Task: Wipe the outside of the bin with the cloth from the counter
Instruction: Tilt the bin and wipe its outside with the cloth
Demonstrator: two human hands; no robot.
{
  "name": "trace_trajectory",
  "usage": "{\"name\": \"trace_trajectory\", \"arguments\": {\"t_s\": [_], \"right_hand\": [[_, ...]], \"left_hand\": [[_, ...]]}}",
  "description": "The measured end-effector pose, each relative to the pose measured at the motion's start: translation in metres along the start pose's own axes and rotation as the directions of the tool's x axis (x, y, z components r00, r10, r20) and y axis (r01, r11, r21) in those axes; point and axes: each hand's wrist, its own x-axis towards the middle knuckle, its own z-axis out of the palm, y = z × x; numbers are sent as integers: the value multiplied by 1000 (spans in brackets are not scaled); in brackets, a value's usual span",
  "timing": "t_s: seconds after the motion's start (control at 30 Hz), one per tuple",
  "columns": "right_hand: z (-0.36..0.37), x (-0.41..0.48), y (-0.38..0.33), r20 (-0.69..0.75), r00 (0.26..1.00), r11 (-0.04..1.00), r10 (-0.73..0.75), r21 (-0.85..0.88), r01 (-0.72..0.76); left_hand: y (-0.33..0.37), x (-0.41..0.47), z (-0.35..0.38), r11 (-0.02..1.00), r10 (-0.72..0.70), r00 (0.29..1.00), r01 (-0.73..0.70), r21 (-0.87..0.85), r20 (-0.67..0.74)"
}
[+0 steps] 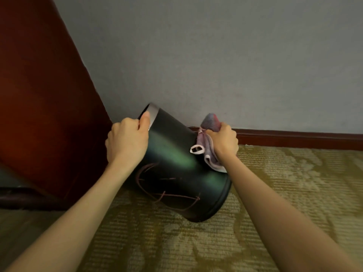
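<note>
Against the wall, the dark glossy cylindrical bin (176, 163) leans tilted on the carpet; your left hand (127, 142) grips its rim, and your right hand (223, 141) clutches the pink-grey cloth (208, 152) on its far side.

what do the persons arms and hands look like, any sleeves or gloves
The left forearm and right forearm are bare, with no sleeve in view. The left hand and right hand wear no gloves; no ring, watch or bracelet shows.
</note>
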Motion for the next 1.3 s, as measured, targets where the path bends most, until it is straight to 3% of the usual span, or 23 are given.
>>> {"name": "trace_trajectory", "arguments": {"t_s": [0.13, 0.3, 0.47, 0.7, 0.87, 0.97, 1.07, 1.17, 1.3], "right_hand": [[-2, -24, 9, -133, 982, 990, -138, -5, 139], [1, -78, 31, -330, 876, 929, -350, -4, 370], [-7, -69, 39, -280, 897, 923, -341, 81, 376], [-18, -35, 57, -155, 979, 985, -136, 89, 151], [-28, -22, 72, -97, 995, 999, 4, 33, -1], [-35, -23, 88, -51, 997, 994, 65, 87, -61], [-46, -24, 110, 10, 985, 954, 173, 246, -170], [-60, -25, 132, 88, 946, 850, 313, 417, -320], [-85, -29, 162, 95, 905, 741, 414, 543, -396]], "left_hand": [[0, 4, 1, 999, 42, 999, -41, 30, -11], [-1, 9, 1, 999, 41, 999, -40, 22, -11], [8, 5, -1, 995, 94, 996, -94, -19, 8], [3, -30, -13, 982, 171, 984, -167, -89, 46], [24, -42, -12, 968, 239, 969, -233, -91, 64], [33, -53, -10, 961, 255, 957, -235, -146, 136], [48, -71, -6, 945, 283, 938, -237, -226, 201], [74, -96, 4, 917, 337, 893, -240, -320, 297], [109, -129, 29, 888, 435, 813, -318, -331, 387]]}}
